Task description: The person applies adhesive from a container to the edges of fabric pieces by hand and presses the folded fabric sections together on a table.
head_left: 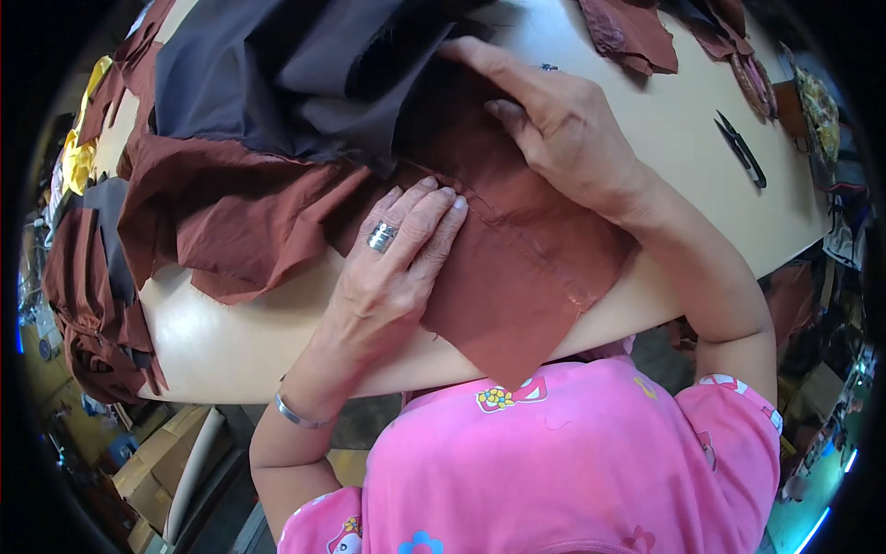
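Note:
Reddish-brown cloth with a seam running across it lies on the table, one corner hanging over the front edge. My left hand, with a wide silver ring, rests on this cloth beside the seam, its fingers stretched out flat. Dark grey-black fabric is heaped over the brown cloth at the back left. At the upper right, my right hand reaches over the brown cloth with index finger and thumb apart. The index fingertip is at the dark fabric's edge; the remaining fingers are partly hidden.
Black thread snips lie on the pale table at the right. Brown cloth pieces sit at the back, and more brown cloth drapes over the left edge. A cardboard box stands below the table at the lower left.

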### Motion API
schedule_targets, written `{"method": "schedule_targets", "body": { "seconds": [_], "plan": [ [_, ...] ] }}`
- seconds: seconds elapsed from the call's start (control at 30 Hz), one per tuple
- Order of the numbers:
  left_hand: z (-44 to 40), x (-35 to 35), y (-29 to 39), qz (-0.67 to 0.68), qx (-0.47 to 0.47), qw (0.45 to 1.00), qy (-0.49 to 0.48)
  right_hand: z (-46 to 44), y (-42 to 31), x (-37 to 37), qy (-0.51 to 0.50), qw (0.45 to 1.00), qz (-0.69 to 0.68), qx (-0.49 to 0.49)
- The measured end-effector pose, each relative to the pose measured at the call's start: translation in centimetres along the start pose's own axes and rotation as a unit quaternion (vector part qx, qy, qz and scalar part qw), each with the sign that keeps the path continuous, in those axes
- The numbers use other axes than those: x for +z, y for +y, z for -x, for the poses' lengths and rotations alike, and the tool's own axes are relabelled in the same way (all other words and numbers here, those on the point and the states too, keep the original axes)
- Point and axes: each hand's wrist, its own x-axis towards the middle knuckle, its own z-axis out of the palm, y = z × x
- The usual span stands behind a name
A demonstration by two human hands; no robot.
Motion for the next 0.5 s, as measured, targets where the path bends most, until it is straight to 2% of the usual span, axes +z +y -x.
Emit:
{"method": "schedule_targets", "body": {
  "seconds": [0.2, 0.27, 0.37, 0.4, 0.5],
  "plan": [
    [-0.1, -0.6, 0.3, -0.009, -0.016, 1.000, -0.023, 0.3, -0.1, -0.1, -0.036, 0.998, 0.052, 0.013],
    [-0.6, -1.0, 0.8, -0.028, -0.018, 0.999, -0.031, 0.4, 0.4, 0.1, -0.013, 0.999, 0.045, -0.003],
    [-0.7, -1.4, 0.4, -0.048, 0.034, 0.997, -0.051, 0.5, 0.3, -0.7, 0.008, 0.999, 0.033, -0.021],
    [-0.7, -1.3, 0.5, -0.045, 0.016, 0.998, -0.042, 0.6, 0.1, -1.3, 0.012, 0.999, 0.028, -0.025],
    [-0.1, 0.1, 0.4, -0.056, -0.030, 0.998, 0.001, 2.4, -2.9, -5.0, -0.073, 0.995, 0.060, -0.044]
  ]
}}
